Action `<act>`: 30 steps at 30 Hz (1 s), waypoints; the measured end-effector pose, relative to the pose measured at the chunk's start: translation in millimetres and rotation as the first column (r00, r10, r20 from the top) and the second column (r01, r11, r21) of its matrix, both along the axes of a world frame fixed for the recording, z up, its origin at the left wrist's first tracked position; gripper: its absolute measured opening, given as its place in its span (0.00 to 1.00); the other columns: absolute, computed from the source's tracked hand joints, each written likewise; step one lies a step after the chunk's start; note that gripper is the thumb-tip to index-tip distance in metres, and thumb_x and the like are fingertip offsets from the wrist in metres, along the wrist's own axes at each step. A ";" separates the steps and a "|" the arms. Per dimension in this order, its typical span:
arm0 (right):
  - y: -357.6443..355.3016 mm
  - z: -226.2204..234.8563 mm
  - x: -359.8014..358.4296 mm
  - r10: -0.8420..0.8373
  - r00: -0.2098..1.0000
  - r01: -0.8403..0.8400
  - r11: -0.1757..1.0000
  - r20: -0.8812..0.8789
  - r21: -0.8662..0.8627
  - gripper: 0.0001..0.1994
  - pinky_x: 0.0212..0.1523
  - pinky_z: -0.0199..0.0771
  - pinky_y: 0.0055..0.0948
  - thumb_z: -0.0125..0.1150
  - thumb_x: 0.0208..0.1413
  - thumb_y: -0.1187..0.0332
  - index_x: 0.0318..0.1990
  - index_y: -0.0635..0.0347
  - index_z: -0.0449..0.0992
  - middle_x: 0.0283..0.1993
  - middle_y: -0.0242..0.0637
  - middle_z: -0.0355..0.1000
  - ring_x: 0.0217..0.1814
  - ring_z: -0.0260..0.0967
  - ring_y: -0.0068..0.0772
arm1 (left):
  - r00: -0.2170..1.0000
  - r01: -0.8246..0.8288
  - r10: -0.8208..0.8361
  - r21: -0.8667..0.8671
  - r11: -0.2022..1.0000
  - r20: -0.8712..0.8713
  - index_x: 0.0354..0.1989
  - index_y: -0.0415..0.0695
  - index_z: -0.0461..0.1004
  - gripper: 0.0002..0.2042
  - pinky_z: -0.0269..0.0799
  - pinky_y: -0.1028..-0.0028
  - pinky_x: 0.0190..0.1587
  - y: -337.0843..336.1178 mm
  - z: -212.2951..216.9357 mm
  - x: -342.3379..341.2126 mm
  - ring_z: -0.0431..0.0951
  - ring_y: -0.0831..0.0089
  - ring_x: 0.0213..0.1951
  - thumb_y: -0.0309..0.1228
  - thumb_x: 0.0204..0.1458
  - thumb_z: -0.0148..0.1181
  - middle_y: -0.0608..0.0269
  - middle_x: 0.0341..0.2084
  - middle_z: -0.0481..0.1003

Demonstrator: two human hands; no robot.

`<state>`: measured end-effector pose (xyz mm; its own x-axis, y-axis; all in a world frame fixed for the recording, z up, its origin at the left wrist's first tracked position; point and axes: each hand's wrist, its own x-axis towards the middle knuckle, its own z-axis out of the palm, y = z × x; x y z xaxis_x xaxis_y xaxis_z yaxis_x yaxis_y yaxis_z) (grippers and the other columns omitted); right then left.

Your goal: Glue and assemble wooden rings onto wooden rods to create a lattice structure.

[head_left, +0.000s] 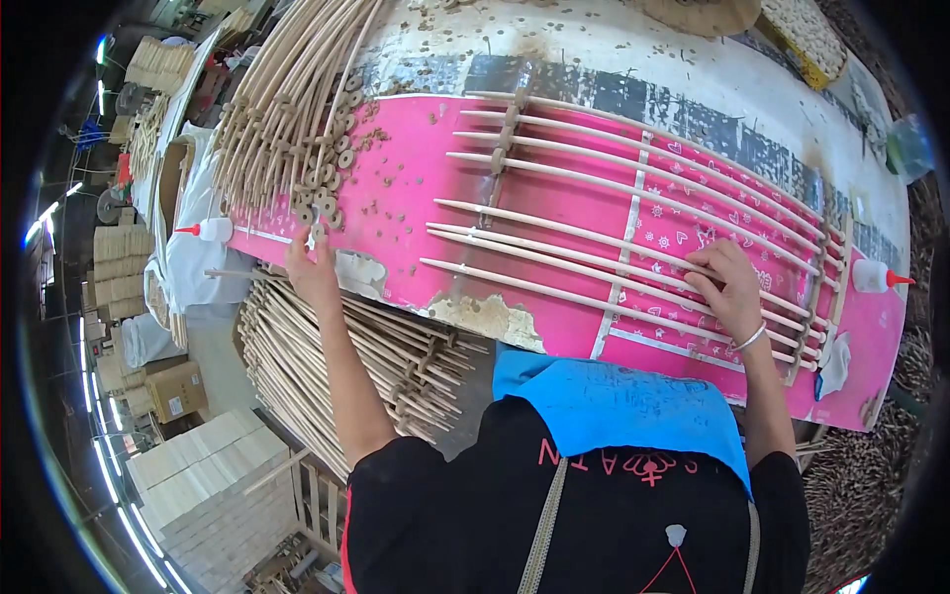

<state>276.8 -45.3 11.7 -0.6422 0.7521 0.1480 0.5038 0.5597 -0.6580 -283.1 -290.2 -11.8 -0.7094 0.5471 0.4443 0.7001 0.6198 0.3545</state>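
Observation:
A row of thin wooden rods (594,213) lies across a pink patterned table cover (416,198), crossed by short wooden slats. My right hand (727,287) rests on the rods near their right end, fingers pressing down on one rod. My left hand (312,265) reaches to the table's left edge, fingertips at a scatter of small round wooden discs (332,188); whether it pinches one I cannot tell. A small white glue bottle with a red tip (210,230) stands just left of that hand.
A second glue bottle (876,277) sits at the right edge. Finished rod panels (287,99) are piled at the table's far left, more (327,366) lean below the table. Cardboard boxes (176,391) and stacked wooden boards (198,485) stand on the floor at left.

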 end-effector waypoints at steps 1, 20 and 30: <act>0.8 -1.3 -0.5 0.000 1.000 0.000 1.000 0.021 0.027 0.09 0.39 0.69 0.37 0.69 0.48 0.71 0.37 0.62 0.80 0.33 0.39 0.71 0.37 0.71 0.41 | 1.000 -0.004 0.004 0.004 1.000 0.003 0.50 0.44 0.78 0.17 0.70 0.61 0.50 -5.1 -3.4 0.4 0.75 0.58 0.44 0.36 0.54 0.66 0.55 0.39 0.76; -4.0 13.1 -12.1 -0.005 0.993 0.000 0.999 -0.120 -0.042 0.06 0.33 0.69 0.28 0.64 0.55 0.76 0.40 0.65 0.79 0.32 0.38 0.69 0.33 0.71 0.31 | 0.150 -0.202 -0.533 0.554 0.808 0.833 0.56 0.39 0.75 0.15 0.76 0.73 0.50 75.0 7.2 81.2 0.79 0.73 0.45 0.31 0.65 0.58 0.62 0.44 0.79; 2.9 5.0 -3.0 -0.013 0.993 0.007 0.999 -0.120 -0.046 0.05 0.35 0.73 0.32 0.66 0.54 0.75 0.38 0.64 0.80 0.33 0.38 0.72 0.35 0.73 0.36 | 0.072 -0.148 -0.585 0.589 0.794 0.807 0.56 0.38 0.75 0.15 0.76 0.76 0.48 91.1 20.5 100.7 0.79 0.75 0.45 0.31 0.64 0.58 0.62 0.44 0.79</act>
<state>273.9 -42.3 16.6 -0.6143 0.7660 0.1894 0.4249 0.5234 -0.7386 -182.4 -199.1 8.7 -0.5704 0.7778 -0.2638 -0.3914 0.0250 0.9199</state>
